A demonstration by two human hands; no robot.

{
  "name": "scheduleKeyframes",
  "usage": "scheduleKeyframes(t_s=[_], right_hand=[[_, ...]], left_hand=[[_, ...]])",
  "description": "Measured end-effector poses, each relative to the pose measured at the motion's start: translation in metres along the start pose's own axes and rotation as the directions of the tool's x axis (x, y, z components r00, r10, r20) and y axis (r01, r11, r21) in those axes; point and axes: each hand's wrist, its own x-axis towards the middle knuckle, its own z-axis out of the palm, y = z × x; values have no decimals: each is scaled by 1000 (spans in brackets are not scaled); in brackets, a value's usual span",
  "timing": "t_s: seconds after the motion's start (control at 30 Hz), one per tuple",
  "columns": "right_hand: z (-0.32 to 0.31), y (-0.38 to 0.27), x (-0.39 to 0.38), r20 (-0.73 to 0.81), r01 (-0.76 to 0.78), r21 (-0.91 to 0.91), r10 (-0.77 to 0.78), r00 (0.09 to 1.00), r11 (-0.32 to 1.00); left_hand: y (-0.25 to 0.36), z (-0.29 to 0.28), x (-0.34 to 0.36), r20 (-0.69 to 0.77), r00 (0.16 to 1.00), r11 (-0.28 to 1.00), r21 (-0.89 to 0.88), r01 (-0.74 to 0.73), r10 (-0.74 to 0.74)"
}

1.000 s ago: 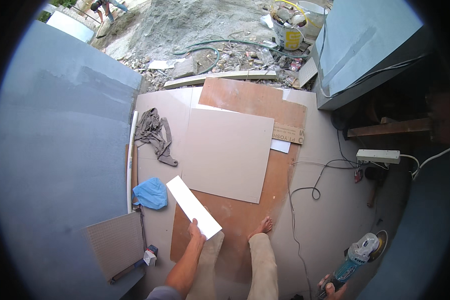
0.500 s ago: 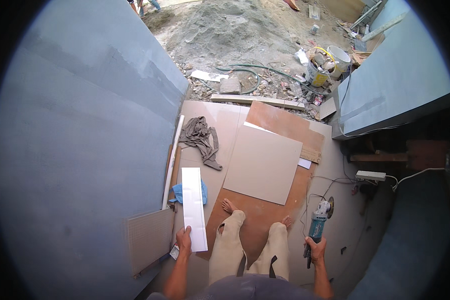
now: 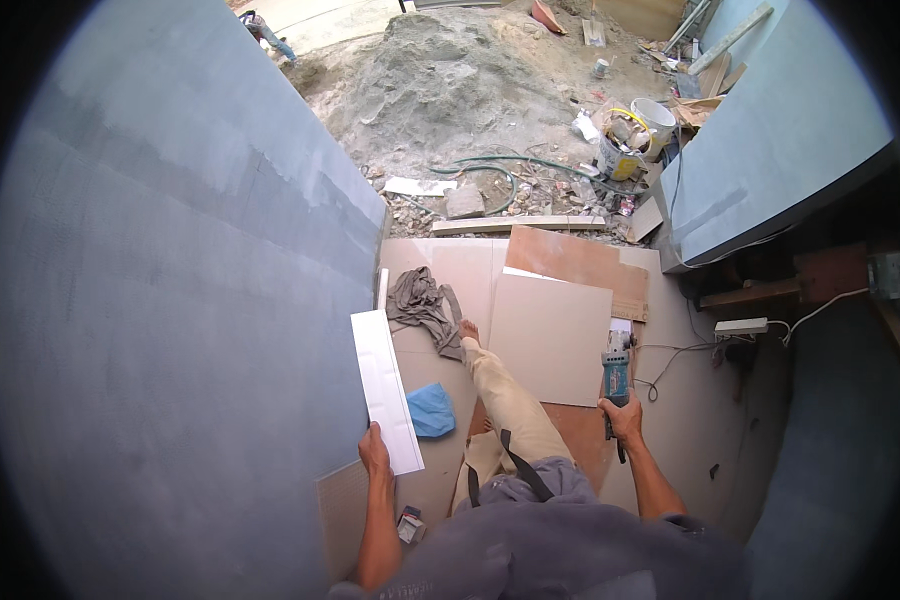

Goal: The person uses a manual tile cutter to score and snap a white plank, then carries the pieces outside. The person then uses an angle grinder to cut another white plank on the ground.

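White rectangular strip (image 3: 385, 390), gripped by the left hand (image 3: 374, 451) left of the square beige tile (image 3: 550, 335), and teal cylindrical grinder (image 3: 617, 372), clasped by the right hand (image 3: 624, 415) at the tile's right edge, seem mid-carry, calling next for steady holds.

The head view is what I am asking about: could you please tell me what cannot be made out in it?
In the head view:
Left hand: fingertips, hidden behind the white strip.
White pipe: lower part, hidden by that strip.
Angle grinder: disc, too small; handle partly covered by the right hand.
Distant person: hands, too small.
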Motion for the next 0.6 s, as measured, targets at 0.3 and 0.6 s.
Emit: scheduleKeyframes(t_s=[0.3, 0.6], right_hand=[[123, -33, 110, -116, -75, -82, 66, 991, 994], [208, -158, 206, -91, -387, -275, 377, 922, 880]], left_hand=[[85, 29, 129, -24, 1000, 976, 217, 5, 0], [224, 140, 269, 67, 986, 958, 258, 128, -150]])
